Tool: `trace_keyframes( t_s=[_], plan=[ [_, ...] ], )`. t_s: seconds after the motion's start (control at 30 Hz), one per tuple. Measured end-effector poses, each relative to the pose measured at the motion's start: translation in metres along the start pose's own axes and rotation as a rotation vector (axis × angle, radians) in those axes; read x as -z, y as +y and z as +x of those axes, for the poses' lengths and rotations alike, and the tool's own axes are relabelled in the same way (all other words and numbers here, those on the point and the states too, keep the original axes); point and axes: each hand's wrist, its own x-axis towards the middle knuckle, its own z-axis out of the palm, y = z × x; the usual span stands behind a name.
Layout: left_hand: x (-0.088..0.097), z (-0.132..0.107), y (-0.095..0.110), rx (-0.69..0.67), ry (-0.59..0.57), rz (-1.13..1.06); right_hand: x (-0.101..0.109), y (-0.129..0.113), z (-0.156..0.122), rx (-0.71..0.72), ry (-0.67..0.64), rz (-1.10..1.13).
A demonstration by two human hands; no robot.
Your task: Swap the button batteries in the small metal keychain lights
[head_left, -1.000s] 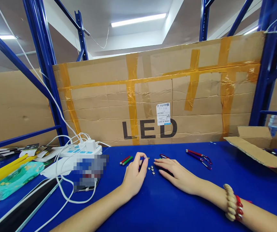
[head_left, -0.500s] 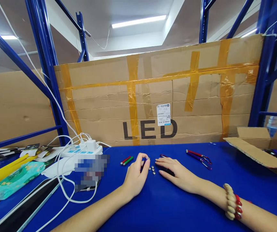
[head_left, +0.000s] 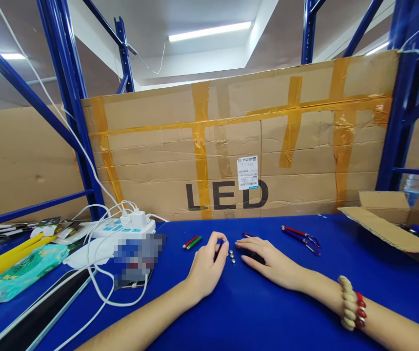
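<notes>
My left hand (head_left: pixel 207 263) is closed, its fingers curled round a small dark purple tube (head_left: pixel 217 250) that is mostly hidden; a shiny end shows by the fingertips. Several small silver button cells (head_left: pixel 232 257) lie on the blue table between my hands. My right hand (head_left: pixel 269 261) rests palm down with its fingers stretched out, over a black object (head_left: pixel 253 255) partly covered by the palm. Just past those fingers a small red piece (head_left: pixel 247 235) shows. Left of my left hand lie a short red tube (head_left: pixel 189 242) and a short green tube (head_left: pixel 194 243), side by side.
At the right lie red and purple tubes with carabiner clips (head_left: pixel 306 240), near an open cardboard box (head_left: pixel 385 224). A power strip (head_left: pixel 103 229) with white cables stands at the left, beside yellow and green packages (head_left: pixel 22 273). A cardboard panel (head_left: pixel 158 161) backs the table.
My right fingers have shifted very slightly right, away from the button cells. My left hand has turned a little, and less of the purple tube shows.
</notes>
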Motion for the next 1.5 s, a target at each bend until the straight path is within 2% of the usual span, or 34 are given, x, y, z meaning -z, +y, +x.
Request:
trace_keyframes(
  t_s=[1.17,1.5],
  plan=[
    [0.0008,0.0001,0.0003,-0.006,-0.043,0.018,-0.0012,-0.003,0.0003,0.006,0.026,-0.008],
    [0.001,0.0004,0.0022,0.008,-0.046,0.007,0.0023,-0.0063,0.0018,0.074,0.073,-0.044]
  ],
)
